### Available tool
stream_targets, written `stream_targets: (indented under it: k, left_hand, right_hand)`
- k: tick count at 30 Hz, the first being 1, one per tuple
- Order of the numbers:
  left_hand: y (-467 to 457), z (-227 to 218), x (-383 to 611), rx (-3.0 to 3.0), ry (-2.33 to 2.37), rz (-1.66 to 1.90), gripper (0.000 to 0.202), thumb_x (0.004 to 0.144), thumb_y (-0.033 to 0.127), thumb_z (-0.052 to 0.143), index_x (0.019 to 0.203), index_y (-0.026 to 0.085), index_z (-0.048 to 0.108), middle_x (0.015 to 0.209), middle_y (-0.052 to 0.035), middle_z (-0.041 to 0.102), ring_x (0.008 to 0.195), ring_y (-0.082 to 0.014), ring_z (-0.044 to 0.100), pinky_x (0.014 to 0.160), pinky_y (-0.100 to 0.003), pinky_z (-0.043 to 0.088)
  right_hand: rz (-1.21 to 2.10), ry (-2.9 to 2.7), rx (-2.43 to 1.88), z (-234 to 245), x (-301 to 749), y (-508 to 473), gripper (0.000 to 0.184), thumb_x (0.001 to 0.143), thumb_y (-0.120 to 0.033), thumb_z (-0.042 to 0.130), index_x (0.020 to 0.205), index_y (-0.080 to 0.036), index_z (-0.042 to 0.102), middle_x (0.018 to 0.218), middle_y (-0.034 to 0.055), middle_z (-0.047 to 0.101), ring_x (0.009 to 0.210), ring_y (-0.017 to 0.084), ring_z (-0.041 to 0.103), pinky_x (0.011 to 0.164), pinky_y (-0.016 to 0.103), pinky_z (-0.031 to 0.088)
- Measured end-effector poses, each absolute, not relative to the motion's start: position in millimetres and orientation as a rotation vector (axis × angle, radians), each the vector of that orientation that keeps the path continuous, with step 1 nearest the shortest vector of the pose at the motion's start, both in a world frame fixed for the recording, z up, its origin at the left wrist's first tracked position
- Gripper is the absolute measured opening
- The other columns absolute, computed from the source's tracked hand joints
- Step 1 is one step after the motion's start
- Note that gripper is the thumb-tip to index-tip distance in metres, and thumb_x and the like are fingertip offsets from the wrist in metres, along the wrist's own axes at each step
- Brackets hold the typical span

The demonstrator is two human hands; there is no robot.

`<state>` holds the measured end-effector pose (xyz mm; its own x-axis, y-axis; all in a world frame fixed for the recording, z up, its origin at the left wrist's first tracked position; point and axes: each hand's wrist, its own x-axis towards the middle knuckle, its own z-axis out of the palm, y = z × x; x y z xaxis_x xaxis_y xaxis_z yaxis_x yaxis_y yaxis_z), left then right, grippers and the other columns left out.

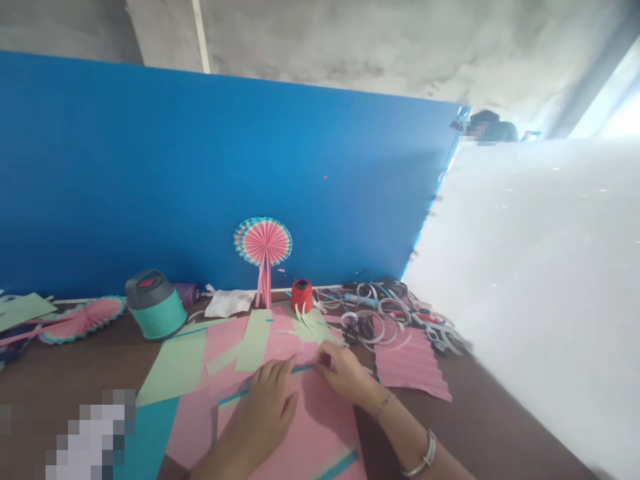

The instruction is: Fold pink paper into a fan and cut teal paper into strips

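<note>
My left hand [265, 407] lies flat with fingers stretched out on a pink paper sheet [305, 427], pressing down near a thin blue paper strip [260, 385]. My right hand [343, 370] pinches the far end of that blue strip against the pink sheet. Pale green paper pieces [175, 367] and more pink paper lie around the hands on the brown table [60, 373].
A finished pink paper fan [263, 241] stands against the blue partition [200, 173]. Another fan [83, 319] lies at left beside a teal lidded container [155, 305]. A red thread spool [302, 295], a tangle of white strips [390, 313] and pleated pink paper [413, 365] lie right. A white board [540, 280] rises on the right.
</note>
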<state>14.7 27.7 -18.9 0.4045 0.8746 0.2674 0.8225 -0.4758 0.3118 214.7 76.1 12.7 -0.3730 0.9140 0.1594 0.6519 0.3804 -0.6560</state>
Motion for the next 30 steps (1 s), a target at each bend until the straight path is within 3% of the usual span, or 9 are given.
stream_targets:
  k: [3,8,16,25,30]
  left_hand:
    - [30.6,-16.1,11.5,2.489,1.572,0.648,0.054,0.086,0.016,0.035,0.138,0.023,0.026,0.120,-0.0090,0.052,0.110,-0.0223,0.045,0.095,-0.042,0.038]
    - [27.9,-3.1,9.7,2.644,1.427,0.568,0.064,0.077,0.001,0.035,0.135,0.030,0.034,0.133,-0.0046,0.044,0.121,-0.0209,0.038,0.100,-0.042,0.035]
    - [20.6,-7.1,20.7,2.784,1.092,0.320,0.049,0.079,0.005,0.040,0.120,0.028,0.052,0.134,-0.0045,0.048,0.121,-0.0226,0.044,0.099,-0.042,0.038]
    - [23.8,1.9,19.5,2.758,1.084,0.053,0.056,0.073,0.005,0.045,0.123,0.029,0.049,0.137,-0.0038,0.045,0.124,-0.0242,0.042,0.101,-0.042,0.036]
    - [26.7,-6.8,20.5,2.759,1.064,0.161,0.048,0.074,0.010,0.049,0.118,0.028,0.052,0.134,-0.0041,0.049,0.122,-0.0240,0.044,0.102,-0.042,0.036]
  right_hand:
    - [0.746,-2.058,-1.346,10.0,216.0,78.9,0.006,0.074,-0.012,0.053,0.072,-0.017,0.056,0.070,-0.0002,0.059,0.067,0.012,0.052,0.061,0.021,0.036]
    - [0.676,-2.004,-1.373,-1.3,221.0,86.0,0.013,0.073,-0.009,0.049,0.078,-0.017,0.058,0.072,0.0012,0.062,0.067,0.013,0.055,0.063,0.022,0.038]
    - [0.510,-2.099,-1.400,-3.1,218.8,84.4,0.017,0.079,-0.012,0.045,0.084,-0.017,0.061,0.077,0.0031,0.065,0.073,0.016,0.057,0.067,0.024,0.038]
    - [0.046,-2.056,-1.863,10.7,250.6,138.7,0.024,0.080,-0.013,0.045,0.076,-0.018,0.068,0.088,0.0077,0.066,0.093,0.021,0.055,0.081,0.029,0.035]
    - [0.049,-2.019,-1.961,23.2,270.3,199.9,0.031,0.084,-0.013,0.040,0.095,-0.019,0.068,0.105,0.0095,0.064,0.103,0.023,0.053,0.082,0.031,0.037]
